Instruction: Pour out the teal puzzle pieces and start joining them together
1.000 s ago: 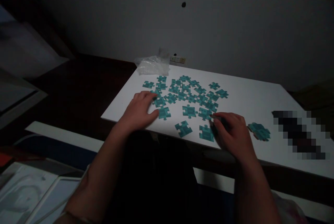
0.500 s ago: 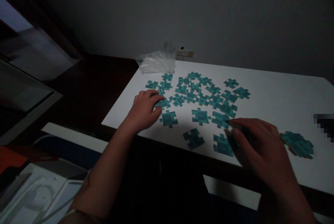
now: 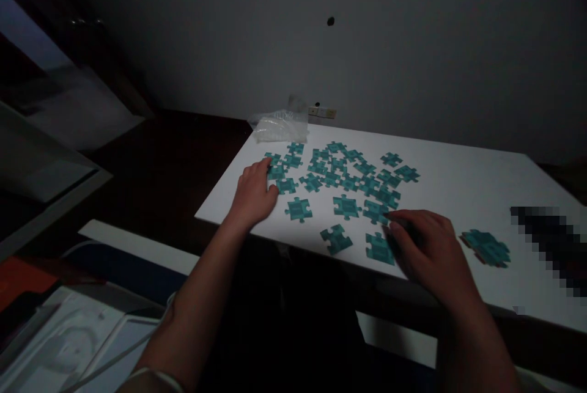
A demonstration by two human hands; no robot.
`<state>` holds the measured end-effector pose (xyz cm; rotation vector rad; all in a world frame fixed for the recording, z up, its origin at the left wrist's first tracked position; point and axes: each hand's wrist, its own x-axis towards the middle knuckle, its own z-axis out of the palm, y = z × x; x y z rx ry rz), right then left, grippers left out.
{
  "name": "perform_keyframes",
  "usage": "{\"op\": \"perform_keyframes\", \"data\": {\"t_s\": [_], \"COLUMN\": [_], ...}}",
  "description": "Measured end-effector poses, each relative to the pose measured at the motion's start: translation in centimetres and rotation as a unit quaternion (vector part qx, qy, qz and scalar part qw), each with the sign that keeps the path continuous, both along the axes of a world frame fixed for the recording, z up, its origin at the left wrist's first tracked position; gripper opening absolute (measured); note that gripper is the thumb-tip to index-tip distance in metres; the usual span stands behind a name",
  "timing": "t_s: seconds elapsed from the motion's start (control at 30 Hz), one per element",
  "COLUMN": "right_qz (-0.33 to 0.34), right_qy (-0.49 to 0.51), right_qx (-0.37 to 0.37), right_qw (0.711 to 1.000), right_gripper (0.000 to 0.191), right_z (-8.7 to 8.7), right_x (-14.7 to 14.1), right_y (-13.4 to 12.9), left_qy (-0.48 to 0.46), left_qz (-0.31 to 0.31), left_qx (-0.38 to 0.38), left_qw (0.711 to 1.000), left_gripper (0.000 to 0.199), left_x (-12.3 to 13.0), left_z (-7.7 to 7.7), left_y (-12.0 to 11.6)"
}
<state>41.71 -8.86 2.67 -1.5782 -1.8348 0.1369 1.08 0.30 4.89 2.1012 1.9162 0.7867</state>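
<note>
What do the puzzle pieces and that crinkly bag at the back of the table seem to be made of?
Puzzle pieces: probably cardboard, with a matte or faintly glossy printed teal face; they look thin, flat and cleanly cut, though wood isn't ruled out.

Bag: likely thin clear plastic, shiny, since it is see-through, wrinkled and catches bright highlights.

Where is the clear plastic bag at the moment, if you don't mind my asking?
In the head view, the clear plastic bag lies at the white table's far left corner, just left of the wall sockets and beyond the teal puzzle pieces.
</note>
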Motion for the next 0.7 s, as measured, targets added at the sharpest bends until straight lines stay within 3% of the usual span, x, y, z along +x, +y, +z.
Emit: {"op": "perform_keyframes", "data": {"t_s": [0.23, 0.57, 0.7], "right_qz": [0.002, 0.007, 0.009], "right_qy": [-0.004, -0.013, -0.018], "right_qx": [-0.003, 0.011, 0.008], "right_qw": [1.000, 1.000, 1.000], "right_gripper": [0.039, 0.035, 0.035], "right_z": [-0.3, -0.1, 0.0], "right_x": [0.1, -0.1, -0.1], "right_y": [0.3, -0.2, -0.2], "left_qy": [-0.022, 0.000, 0.014], "left_qz": [0.048, -0.007, 0.021], "left_qx": [-0.008, -0.032, -0.021], "left_qw": [0.999, 0.999, 0.999], "left_gripper": [0.083, 0.083, 0.076], "left_x": [-0.1, -0.2, -0.2], "left_z": [0.3, -0.2, -0.4], "left_y": [0.0, 0.9, 1.1]}}
